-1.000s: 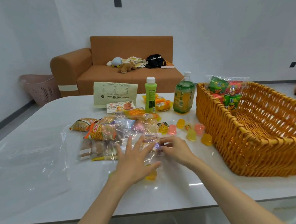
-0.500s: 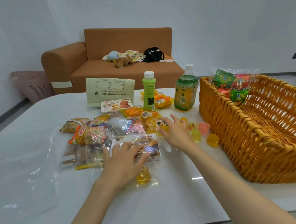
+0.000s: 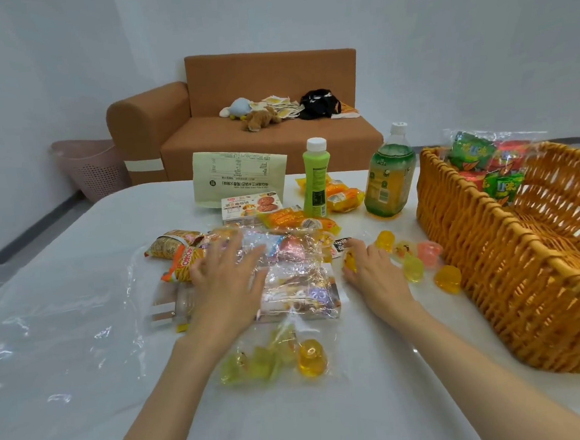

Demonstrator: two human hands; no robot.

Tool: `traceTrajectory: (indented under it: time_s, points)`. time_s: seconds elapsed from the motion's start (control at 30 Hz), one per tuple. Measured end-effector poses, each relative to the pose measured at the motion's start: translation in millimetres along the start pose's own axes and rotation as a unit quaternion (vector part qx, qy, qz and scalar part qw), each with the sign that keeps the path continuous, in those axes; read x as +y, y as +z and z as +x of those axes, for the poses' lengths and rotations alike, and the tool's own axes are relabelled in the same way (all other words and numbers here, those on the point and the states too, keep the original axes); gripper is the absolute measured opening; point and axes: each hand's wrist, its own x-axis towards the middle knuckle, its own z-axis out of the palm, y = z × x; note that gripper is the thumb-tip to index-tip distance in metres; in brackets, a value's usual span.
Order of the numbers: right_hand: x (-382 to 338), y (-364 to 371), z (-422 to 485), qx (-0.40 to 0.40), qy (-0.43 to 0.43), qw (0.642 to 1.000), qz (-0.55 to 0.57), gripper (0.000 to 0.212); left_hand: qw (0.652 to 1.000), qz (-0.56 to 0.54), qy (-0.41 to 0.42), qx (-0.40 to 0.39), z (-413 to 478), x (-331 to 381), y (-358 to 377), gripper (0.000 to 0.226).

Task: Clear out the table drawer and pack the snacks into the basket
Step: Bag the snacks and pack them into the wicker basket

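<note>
Far left, a sheet of clear film point(image 3: 65, 321) is seen lying loose on the table point(image 3: 330, 423). Next along, an orange snack packet point(image 3: 181, 261) is tucked at the edge of the pile. The left hand point(image 3: 228, 286) is laid flat on the wrapped snacks, fingers spread, with nothing gripped. A flat box point(image 3: 304, 298) is lodged just beside it under crinkled wrap. Nearer the front edge, a small bag of jelly cups point(image 3: 284, 357) is set apart.

Now the right hand point(image 3: 375, 275): its fingers are curled down, and a yellow jelly cup point(image 3: 350, 261) appears to be pinched at the thumb. Loose jelly cups point(image 3: 413, 268) are scattered between that hand and the basket point(image 3: 482, 240), where only one green-and-red snack bag point(image 3: 472, 150) is packed so far.

Trouble can be expected from three things. The slick wrap could slide under the flat palm, so packets get shoved towards the edge. The round cups could be knocked rolling. The tall green bottle point(image 3: 316, 180) could be toppled if the pile is swept across.
</note>
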Motion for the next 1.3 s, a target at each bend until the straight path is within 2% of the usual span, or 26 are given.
traceTrajectory:
  time_s: [0.13,0.3,0.43,0.57,0.63,0.7,0.77,0.9,1.03,1.13,1.3]
  points:
    - [3,-10,-3,0.035,0.008,0.992,0.123,0.041,0.999,0.016,-0.034,0.015,10,-16,-6,0.047]
    - [-15,-36,1,0.051,-0.006,0.956,0.288,0.043,0.998,-0.004,-0.046,0.032,14,-16,0,0.048]
    - [-36,-66,3,0.038,-0.054,0.927,0.369,0.034,0.993,-0.054,-0.041,0.098,19,-10,-6,0.026]
    - [-61,-105,4,-0.015,-0.111,0.893,0.437,0.033,0.978,-0.193,-0.008,0.075,18,-4,-19,0.007]
    - [-69,-123,2,-0.023,-0.157,0.902,0.401,0.035,0.964,-0.261,0.014,0.054,14,-1,-30,0.011]
    - [-77,-135,0,-0.001,-0.201,0.929,0.309,0.038,0.94,-0.339,0.029,0.041,7,-1,-44,0.014]
    - [-83,-146,-2,0.017,-0.223,0.946,0.236,0.043,0.916,-0.397,0.035,0.034,-2,0,-59,0.005]
    - [-93,-169,-14,0.008,-0.261,0.957,0.123,0.038,0.9,-0.434,0.044,0.025,-22,3,-81,0.013]
    - [-106,-180,-30,-0.034,-0.301,0.953,0.011,0.034,0.902,-0.427,0.061,0.023,-39,5,-91,0.013]
    - [-120,-171,-37,-0.076,-0.322,0.943,0.021,0.028,0.899,-0.433,0.065,0.003,-50,8,-99,0.01]
    - [-120,-137,-37,-0.111,-0.329,0.923,0.169,0.023,0.896,-0.44,0.066,-0.007,-60,12,-109,0.015]
